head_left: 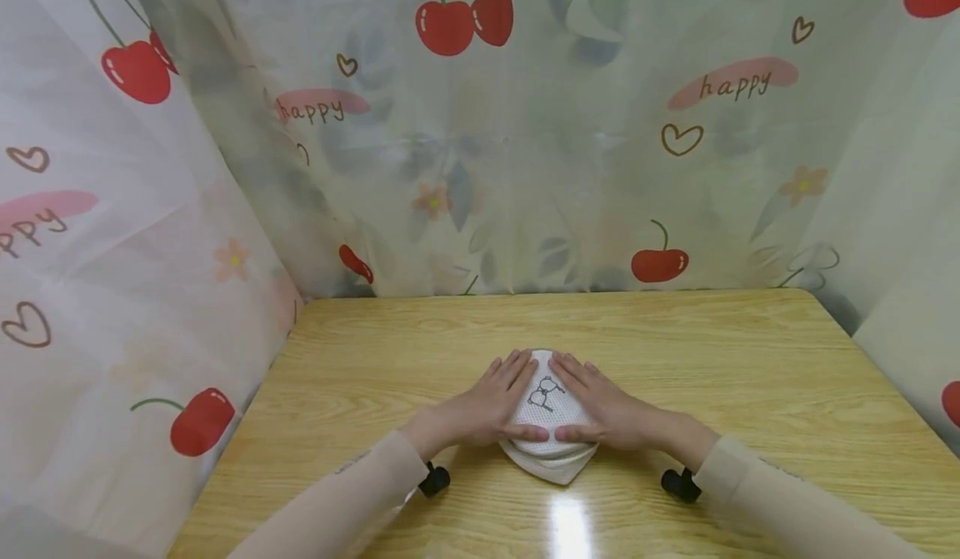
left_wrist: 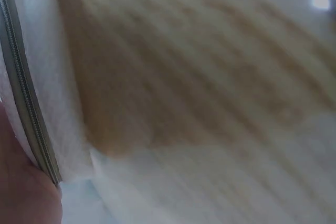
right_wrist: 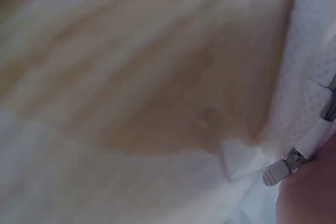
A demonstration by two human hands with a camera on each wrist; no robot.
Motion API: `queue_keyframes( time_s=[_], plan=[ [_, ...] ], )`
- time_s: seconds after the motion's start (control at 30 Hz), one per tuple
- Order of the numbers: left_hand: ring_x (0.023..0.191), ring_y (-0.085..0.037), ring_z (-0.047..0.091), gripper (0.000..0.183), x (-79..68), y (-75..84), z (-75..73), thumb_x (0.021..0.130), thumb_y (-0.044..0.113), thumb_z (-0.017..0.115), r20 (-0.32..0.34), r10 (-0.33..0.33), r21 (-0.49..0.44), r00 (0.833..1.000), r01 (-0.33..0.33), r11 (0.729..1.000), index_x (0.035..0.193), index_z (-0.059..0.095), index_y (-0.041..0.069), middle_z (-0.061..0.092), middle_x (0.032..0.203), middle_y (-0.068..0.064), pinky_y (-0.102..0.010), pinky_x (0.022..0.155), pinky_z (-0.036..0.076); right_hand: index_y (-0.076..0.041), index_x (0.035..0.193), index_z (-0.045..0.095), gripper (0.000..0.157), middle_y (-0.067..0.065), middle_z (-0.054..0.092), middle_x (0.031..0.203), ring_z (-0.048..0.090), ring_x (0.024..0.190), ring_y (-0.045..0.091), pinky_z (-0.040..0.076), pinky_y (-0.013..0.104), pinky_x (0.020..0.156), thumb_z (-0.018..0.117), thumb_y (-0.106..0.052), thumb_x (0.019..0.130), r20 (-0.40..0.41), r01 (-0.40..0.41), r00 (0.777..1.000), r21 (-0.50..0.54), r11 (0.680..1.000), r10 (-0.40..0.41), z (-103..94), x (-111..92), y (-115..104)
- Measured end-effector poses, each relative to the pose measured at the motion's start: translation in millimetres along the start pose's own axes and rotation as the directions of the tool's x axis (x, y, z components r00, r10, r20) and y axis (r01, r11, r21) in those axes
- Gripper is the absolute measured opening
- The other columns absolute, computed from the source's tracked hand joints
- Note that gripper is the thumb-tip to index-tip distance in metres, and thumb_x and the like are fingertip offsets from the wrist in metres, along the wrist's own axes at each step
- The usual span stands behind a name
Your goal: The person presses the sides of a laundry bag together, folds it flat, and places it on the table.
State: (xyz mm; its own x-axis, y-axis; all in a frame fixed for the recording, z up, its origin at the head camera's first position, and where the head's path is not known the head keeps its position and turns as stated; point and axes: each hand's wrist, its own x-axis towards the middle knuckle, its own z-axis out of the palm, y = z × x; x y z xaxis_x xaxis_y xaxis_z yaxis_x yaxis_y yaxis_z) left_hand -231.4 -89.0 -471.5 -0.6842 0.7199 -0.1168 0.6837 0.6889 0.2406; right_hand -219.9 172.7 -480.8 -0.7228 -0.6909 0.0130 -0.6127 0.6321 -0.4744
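My pouch (head_left: 552, 416) lies on the table (head_left: 405, 334), its glasses print facing up between my hands. My left hand (head_left: 497, 401) rests on the pouch's left side, my right hand (head_left: 611, 407) on its right; both lie with fingers nearly straight, gripping nothing, thumbs pointing inward across it. Pressing from both sides probably keeps it steady and flattened. The zip (left_wrist: 23, 72) runs along the pouch's edge, its pull (right_wrist: 283, 170) by my right hand.
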Motion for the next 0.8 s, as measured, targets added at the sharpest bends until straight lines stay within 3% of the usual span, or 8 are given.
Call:
queue_keyframes(
  time_s=[0.23, 0.5, 0.8],
  plan=[
    [0.160, -0.033, -0.008, 0.107, 1.1, -1.8, 12.1, 0.101, 0.073, 0.040, 0.027, 0.014, 0.072, 1.000, -0.016, 0.997, 0.165, -0.004, 0.000, -0.012, 0.173, -0.018, -0.046, 0.128, 0.001, -0.001, 0.166, 0.009, 0.102, 0.018, 0.003, 0.174, 0.004, 0.159, 0.037, 0.007, 0.057, 0.126, 0.058, -0.062, 0.100, 0.050, -0.015, 0.999, -0.045, 0.999, 0.017, 4.6, 3.1, 4.2],
    [0.160, -0.032, -0.009, 0.106, -0.5, -1.6, 9.8, 0.102, 0.073, 0.037, 0.058, 0.000, 0.084, 0.998, -0.005, 0.996, 0.165, -0.002, -0.002, -0.010, 0.172, -0.021, -0.043, 0.128, 0.000, -0.004, 0.167, 0.003, 0.105, 0.014, -0.003, 0.174, -0.001, 0.160, 0.030, 0.007, 0.052, 0.127, 0.051, -0.069, 0.100, 0.119, 0.003, 0.993, -0.099, 0.995, 0.009, 9.5, 12.0, 14.7],
    [0.159, -0.035, -0.007, 0.105, -0.5, 3.5, 12.5, 0.102, 0.074, 0.032, 0.085, 0.014, 0.156, 0.996, -0.028, 0.987, 0.164, 0.000, -0.004, -0.009, 0.171, -0.024, -0.046, 0.128, 0.004, 0.001, 0.166, 0.005, 0.106, 0.019, -0.002, 0.174, -0.001, 0.160, 0.036, 0.008, 0.058, 0.126, 0.050, -0.069, 0.100, 0.136, 0.014, 0.991, -0.101, 0.995, 0.000, 15.3, 9.4, 16.5]
  ],
)
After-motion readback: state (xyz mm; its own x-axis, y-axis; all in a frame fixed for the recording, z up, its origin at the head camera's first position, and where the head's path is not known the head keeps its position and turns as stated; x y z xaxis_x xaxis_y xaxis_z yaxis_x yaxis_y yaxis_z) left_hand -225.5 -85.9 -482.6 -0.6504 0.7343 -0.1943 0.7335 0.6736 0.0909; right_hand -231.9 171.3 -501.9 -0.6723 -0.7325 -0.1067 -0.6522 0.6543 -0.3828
